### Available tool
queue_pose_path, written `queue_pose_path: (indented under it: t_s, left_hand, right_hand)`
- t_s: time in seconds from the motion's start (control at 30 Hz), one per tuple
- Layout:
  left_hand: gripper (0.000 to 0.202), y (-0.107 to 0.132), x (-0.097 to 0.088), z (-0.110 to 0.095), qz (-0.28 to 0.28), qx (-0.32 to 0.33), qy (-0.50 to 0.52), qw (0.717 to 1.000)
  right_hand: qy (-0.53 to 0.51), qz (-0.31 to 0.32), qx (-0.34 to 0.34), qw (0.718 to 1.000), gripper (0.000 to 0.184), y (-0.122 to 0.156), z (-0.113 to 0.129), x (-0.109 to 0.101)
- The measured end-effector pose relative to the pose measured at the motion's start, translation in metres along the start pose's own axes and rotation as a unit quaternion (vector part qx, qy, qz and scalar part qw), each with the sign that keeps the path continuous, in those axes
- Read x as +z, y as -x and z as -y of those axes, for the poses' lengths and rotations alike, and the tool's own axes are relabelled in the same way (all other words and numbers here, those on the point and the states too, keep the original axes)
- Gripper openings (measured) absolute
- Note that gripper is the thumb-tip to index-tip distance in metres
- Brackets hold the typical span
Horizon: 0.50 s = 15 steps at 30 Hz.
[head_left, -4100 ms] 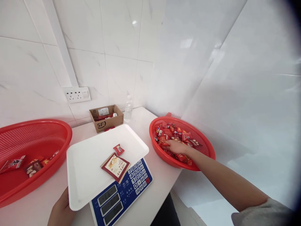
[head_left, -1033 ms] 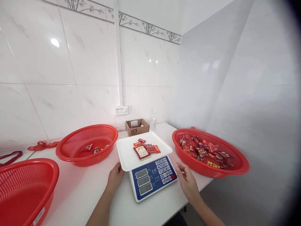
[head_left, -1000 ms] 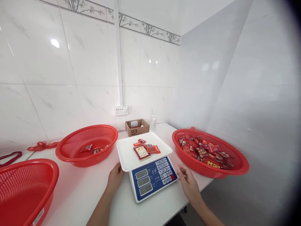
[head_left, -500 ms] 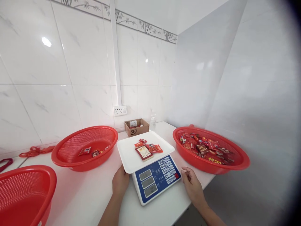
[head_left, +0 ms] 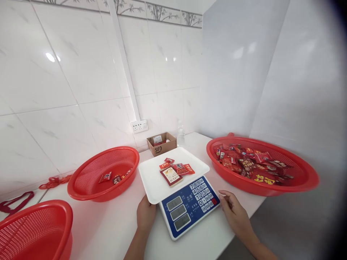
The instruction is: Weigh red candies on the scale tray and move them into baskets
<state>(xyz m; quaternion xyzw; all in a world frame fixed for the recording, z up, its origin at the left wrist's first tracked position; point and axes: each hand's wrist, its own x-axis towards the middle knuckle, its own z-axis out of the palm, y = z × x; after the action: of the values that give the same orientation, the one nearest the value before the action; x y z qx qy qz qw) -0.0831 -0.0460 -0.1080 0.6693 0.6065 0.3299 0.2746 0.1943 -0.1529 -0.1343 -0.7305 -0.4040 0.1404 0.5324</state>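
A white and blue digital scale [head_left: 196, 213] stands on the table in front of me, its white weighing pan [head_left: 151, 186] tilted in view. On the pan lie several red snack packets [head_left: 187, 168] and a cream-and-maroon packet [head_left: 170, 176]. My left hand [head_left: 146, 216] is at the pan's near left corner; its fingers are hidden behind and under the edge. Just off the scale's right side, by the keypad, my right hand [head_left: 235, 211] is loosely bent with its fingers apart, holding nothing that I can see.
To the right, a red basket [head_left: 303, 184] holds many wrapped snacks. On the left stand another red basket [head_left: 78, 191] with a few packets and a nearer red basket [head_left: 65, 216]. Behind the scale are a cardboard box [head_left: 162, 147] and a clear bottle [head_left: 180, 135].
The view has tilted and shifted, so the scale, baskets and both hands sit a little further right in the picture. The hands keep about the same places beside the scale.
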Motion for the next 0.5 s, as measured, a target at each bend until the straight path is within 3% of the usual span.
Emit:
queue_pose_path:
  t_s: [0.3, 0.5]
  left_hand:
    - [0.019, -0.006, 0.010, -0.002, -0.064, -0.093, -0.044, 0.993]
    - [0.019, -0.005, 0.009, -0.002, -0.087, -0.090, -0.027, 0.992]
  right_hand:
    - [-0.076, 0.065, -0.045, 0.994, 0.037, 0.004, -0.020, -0.008]
    - [-0.073, 0.053, -0.217, 0.972, 0.025, 0.016, -0.034, -0.011]
